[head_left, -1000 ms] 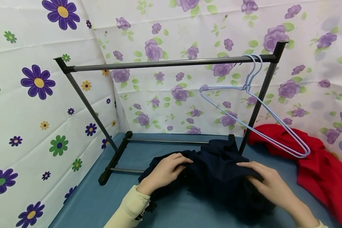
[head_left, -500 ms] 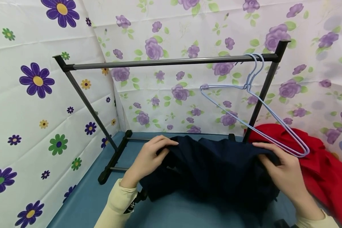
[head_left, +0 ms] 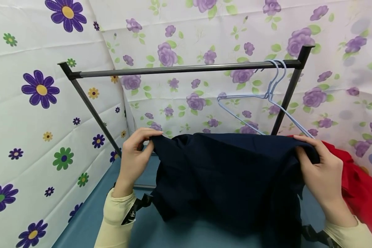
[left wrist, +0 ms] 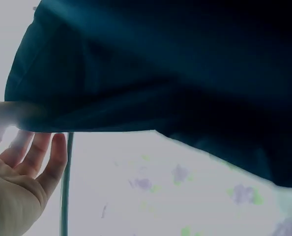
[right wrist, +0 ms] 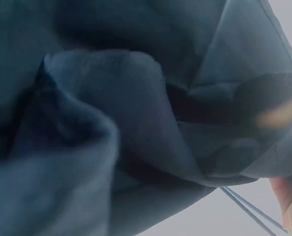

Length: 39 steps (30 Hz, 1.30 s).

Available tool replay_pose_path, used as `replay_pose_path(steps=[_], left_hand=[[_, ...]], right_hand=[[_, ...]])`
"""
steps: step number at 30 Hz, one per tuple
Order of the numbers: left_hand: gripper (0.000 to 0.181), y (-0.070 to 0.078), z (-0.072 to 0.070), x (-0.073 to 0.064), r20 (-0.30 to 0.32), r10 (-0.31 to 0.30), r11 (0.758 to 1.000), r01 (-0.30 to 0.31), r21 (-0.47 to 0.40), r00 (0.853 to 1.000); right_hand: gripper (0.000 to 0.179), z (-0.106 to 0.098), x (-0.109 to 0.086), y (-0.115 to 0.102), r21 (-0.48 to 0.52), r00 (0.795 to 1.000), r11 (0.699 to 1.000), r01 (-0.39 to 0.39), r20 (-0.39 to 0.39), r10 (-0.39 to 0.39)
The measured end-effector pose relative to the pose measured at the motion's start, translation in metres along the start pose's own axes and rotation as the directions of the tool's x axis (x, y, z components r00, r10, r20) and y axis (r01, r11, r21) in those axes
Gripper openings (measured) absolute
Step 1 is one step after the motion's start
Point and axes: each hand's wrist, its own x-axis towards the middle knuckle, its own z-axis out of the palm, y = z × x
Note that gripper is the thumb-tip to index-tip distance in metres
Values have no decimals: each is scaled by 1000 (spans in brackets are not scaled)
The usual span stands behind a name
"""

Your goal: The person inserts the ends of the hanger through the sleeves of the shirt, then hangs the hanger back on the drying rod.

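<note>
A dark navy garment [head_left: 229, 168] is stretched between both hands, its upper edge roughly level and its lower part drooping toward the blue surface. What kind of garment it is cannot be told. At its upper left corner my left hand [head_left: 134, 160] pinches the cloth between thumb and fingers; the left wrist view has that hand [left wrist: 25, 172] at the cloth's edge. My right hand [head_left: 323, 172] grips the upper right corner, with the fabric folded over between thumb and fingers. Only part of the right hand [right wrist: 291, 204] shows in the right wrist view, where loose folds fill most of the picture.
Behind the garment stands a black-and-grey clothes rack [head_left: 179, 69]. Light blue wire hangers [head_left: 271, 94] hang at the right end of its bar. Red cloth [head_left: 362, 193] lies on the right of the blue surface [head_left: 90, 217]. Flowered sheets [head_left: 179, 34] line the back and left.
Both hands have risen and moved apart, the left going up and leftward, the right up and rightward. Between them, the bunched navy garment has lifted and spread wide, covering the hangers' lower part.
</note>
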Motion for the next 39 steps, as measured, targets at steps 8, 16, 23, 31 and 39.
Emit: replay_pose_path(steps=[8,16,23,31,39], left_hand=[[29,13,-4,9,-67,2,996,-8,-85,998],[27,-9,17,3,48,-83,994,86,-60,995],[31,-42,50,-15,257,-221,975,205,88,941],[28,-76,82,-42,524,-352,935,275,223,775],[41,-82,87,-51,662,-366,930,246,272,654]], right_hand=[[36,14,8,21,-37,986,990,139,94,-136],[44,38,0,30,-3,950,977,215,233,-208],[45,70,-25,56,19,888,980,200,420,-189],[36,89,-46,90,-92,785,992,87,620,-11],[49,81,-47,98,-212,609,976,48,781,140]])
